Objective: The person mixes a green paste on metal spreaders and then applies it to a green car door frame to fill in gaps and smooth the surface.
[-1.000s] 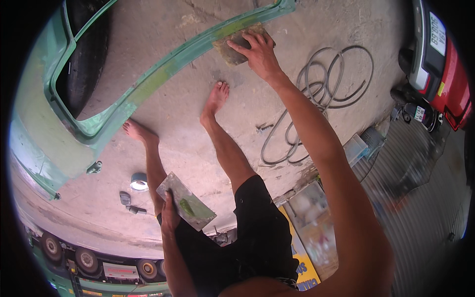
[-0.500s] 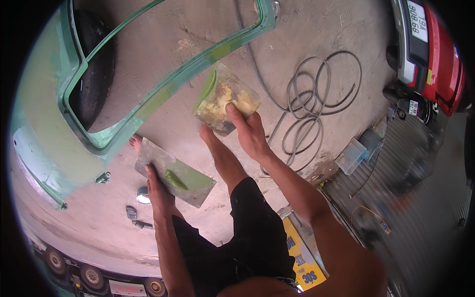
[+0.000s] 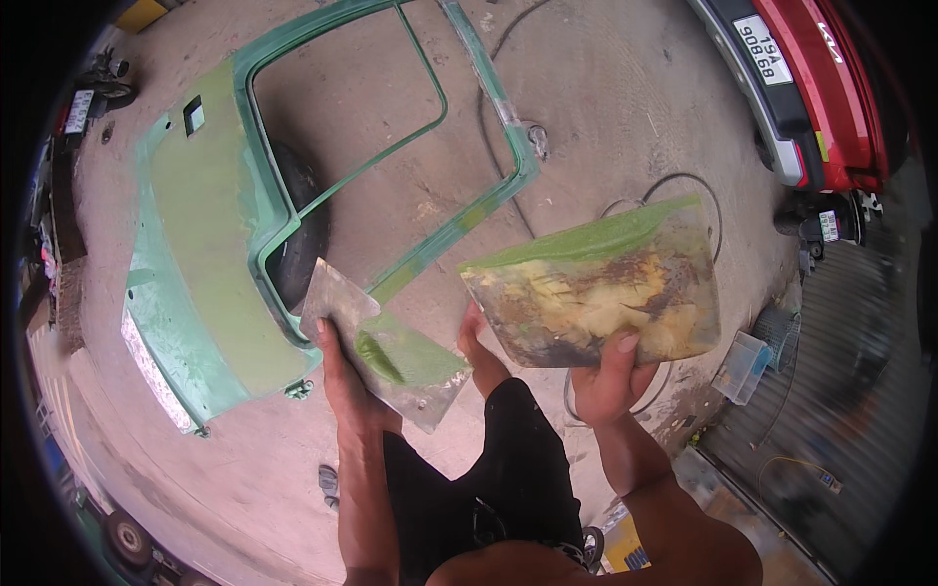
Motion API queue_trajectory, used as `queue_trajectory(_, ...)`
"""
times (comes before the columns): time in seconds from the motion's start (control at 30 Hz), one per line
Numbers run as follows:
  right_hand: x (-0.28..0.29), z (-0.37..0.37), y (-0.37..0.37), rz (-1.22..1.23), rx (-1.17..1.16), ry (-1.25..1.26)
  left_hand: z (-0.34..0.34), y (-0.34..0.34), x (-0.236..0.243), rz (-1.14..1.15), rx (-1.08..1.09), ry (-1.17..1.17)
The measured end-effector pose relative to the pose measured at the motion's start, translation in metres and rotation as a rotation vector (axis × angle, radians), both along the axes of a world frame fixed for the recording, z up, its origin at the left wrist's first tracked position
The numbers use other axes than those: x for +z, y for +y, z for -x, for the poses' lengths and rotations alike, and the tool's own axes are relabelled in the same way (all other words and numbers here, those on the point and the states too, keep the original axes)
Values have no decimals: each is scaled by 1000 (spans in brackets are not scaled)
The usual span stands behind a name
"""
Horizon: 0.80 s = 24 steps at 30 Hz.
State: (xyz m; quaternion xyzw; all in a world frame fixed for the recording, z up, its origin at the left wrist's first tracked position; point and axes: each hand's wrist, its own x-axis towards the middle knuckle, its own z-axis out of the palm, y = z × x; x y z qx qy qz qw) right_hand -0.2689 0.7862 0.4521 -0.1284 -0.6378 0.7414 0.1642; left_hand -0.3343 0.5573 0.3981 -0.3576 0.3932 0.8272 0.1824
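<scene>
- The left hand (image 3: 342, 376) gripped a metal spreader (image 3: 386, 356) smeared with green filler (image 3: 401, 354), blade angled right.
- The right hand (image 3: 611, 376) pinched a stained mixing board (image 3: 596, 298) from below, thumb on top.

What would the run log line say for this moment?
left hand: holds metal spreader with green filler | right hand: holds smeared mixing board | green car door: flat on concrete

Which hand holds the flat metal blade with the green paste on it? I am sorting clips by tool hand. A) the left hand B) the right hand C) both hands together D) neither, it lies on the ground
A: the left hand grips the metal blade with green paste, while the right hand holds a separate stained board.
</scene>
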Motion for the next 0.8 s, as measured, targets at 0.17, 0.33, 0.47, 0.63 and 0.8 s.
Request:
queue_trajectory(0.17,64,-15,-21,-283,54,58,1,23,77,-4,-55,90)
queue_trajectory(0.33,151,-11,-32,-404,589,-356,-1,6,138,117,-125,219)
queue_trajectory(0.47,170,-46,11,-418,622,-411,10,5,177,-12,-158,233)
queue_trajectory(0.63,137,-51,36,404,-138,-107,-33,50,207,-387,-569,67)
queue_trajectory(0.8,104,-48,17,678,-42,114,-96,119,227,-243,-660,-37)
